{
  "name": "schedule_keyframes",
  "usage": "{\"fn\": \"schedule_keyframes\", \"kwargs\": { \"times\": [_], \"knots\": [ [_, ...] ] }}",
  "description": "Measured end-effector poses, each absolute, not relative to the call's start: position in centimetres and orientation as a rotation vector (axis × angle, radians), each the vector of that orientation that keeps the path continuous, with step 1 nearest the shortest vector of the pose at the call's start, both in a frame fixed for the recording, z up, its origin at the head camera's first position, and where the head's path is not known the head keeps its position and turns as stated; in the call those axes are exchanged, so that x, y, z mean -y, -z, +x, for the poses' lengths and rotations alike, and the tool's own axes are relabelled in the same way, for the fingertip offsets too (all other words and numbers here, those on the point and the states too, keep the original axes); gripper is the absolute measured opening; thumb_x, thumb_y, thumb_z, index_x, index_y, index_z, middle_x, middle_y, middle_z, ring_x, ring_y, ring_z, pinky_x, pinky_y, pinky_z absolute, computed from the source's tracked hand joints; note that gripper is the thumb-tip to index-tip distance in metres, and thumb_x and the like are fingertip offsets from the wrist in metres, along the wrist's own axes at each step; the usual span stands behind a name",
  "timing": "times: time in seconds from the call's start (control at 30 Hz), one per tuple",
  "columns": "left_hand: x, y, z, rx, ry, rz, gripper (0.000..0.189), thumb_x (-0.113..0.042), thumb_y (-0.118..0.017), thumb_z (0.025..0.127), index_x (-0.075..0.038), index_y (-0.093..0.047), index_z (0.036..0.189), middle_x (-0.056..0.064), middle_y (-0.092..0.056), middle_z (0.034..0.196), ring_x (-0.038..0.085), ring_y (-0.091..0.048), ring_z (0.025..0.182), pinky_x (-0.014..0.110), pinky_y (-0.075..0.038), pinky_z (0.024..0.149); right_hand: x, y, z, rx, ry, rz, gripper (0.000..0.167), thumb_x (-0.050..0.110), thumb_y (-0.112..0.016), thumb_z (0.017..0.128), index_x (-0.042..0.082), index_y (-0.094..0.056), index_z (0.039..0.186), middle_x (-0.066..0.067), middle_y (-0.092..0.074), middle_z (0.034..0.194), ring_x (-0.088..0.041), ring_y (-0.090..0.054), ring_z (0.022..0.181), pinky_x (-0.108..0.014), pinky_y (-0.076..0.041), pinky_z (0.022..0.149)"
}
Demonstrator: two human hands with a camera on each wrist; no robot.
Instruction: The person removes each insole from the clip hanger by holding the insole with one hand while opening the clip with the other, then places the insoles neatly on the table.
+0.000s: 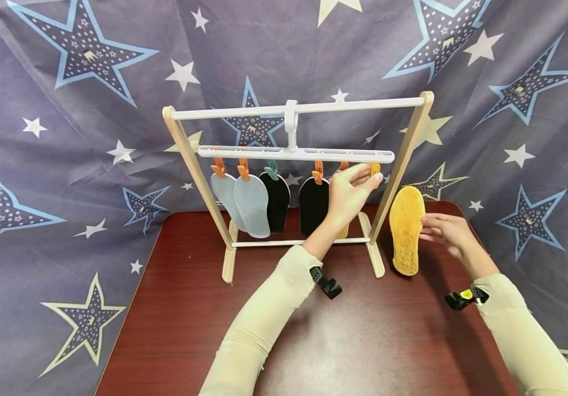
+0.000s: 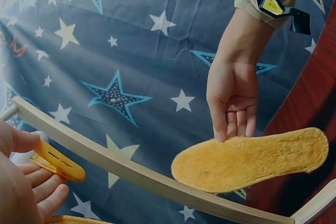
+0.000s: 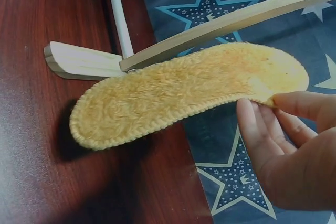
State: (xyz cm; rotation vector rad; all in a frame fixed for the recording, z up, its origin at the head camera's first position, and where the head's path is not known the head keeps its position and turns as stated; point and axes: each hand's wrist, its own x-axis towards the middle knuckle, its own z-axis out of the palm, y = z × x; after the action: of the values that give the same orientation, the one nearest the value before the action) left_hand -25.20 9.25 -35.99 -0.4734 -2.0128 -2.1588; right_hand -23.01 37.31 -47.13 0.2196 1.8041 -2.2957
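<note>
My left hand (image 1: 348,193) is at the right end of the white hanger bar (image 1: 249,153), pinching a yellow clothespin (image 2: 59,162) between thumb and fingers. To the right of the rack, my right hand (image 1: 448,235) pinches a fuzzy yellow insole (image 1: 406,231) by its side edge. The insole hangs upright beside the rack's right post, and its stitched border shows in the right wrist view. Behind my left hand hangs another yellow insole (image 1: 344,232), mostly hidden, with an orange clothespin (image 1: 343,165) above it.
Two light grey insoles (image 1: 251,206), a black insole (image 1: 279,206) and another black insole (image 1: 313,208) hang from clothespins farther left. A wooden rack (image 1: 402,157) with white rods carries the hanger on a reddish-brown table (image 1: 180,319). A star-patterned cloth (image 1: 130,137) stands behind.
</note>
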Motion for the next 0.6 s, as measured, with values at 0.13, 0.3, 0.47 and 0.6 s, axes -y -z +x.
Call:
{"fn": "schedule_keyframes", "kwargs": {
  "times": [0.13, 0.3, 0.47, 0.6],
  "knots": [
    [-9.2, 36.0, -25.3, 2.018, 2.158, -0.481, 0.032, -0.001, -0.075, 0.090, 0.009, -0.070, 0.120, 0.026, -0.073, 0.113, 0.035, -0.074, 0.106, 0.018, -0.060, 0.084, -37.4, 47.4, -23.2, -1.814, 2.199, 0.259, 0.033, -0.003, -0.055, 0.101, 0.018, -0.075, 0.086, 0.002, -0.077, 0.084, -0.011, -0.075, 0.078, -0.028, -0.064, 0.074],
    [-9.2, 36.1, -25.3, 2.011, 2.169, -0.484, 0.033, -0.001, -0.074, 0.090, 0.010, -0.069, 0.120, 0.027, -0.073, 0.113, 0.036, -0.074, 0.105, 0.019, -0.060, 0.083, -37.5, 48.1, -23.2, -1.807, 2.122, 0.288, 0.034, -0.004, -0.052, 0.102, 0.017, -0.074, 0.086, 0.002, -0.076, 0.084, -0.011, -0.075, 0.078, -0.029, -0.064, 0.076],
    [-9.3, 36.2, -25.3, 1.998, 2.180, -0.470, 0.032, 0.000, -0.075, 0.089, 0.010, -0.070, 0.119, 0.026, -0.074, 0.112, 0.035, -0.074, 0.105, 0.019, -0.060, 0.083, -37.4, 48.9, -23.0, -1.842, 2.056, 0.322, 0.033, -0.002, -0.054, 0.101, 0.019, -0.073, 0.085, 0.004, -0.075, 0.083, -0.011, -0.075, 0.077, -0.029, -0.064, 0.077],
    [-9.3, 36.3, -25.4, 2.008, 2.178, -0.475, 0.032, 0.000, -0.074, 0.090, 0.011, -0.070, 0.120, 0.027, -0.073, 0.113, 0.036, -0.073, 0.106, 0.019, -0.060, 0.083, -37.5, 49.6, -22.9, -1.827, 2.043, 0.327, 0.033, -0.003, -0.054, 0.101, 0.018, -0.073, 0.085, 0.005, -0.074, 0.083, -0.011, -0.074, 0.077, -0.028, -0.064, 0.075]
  ]
}}
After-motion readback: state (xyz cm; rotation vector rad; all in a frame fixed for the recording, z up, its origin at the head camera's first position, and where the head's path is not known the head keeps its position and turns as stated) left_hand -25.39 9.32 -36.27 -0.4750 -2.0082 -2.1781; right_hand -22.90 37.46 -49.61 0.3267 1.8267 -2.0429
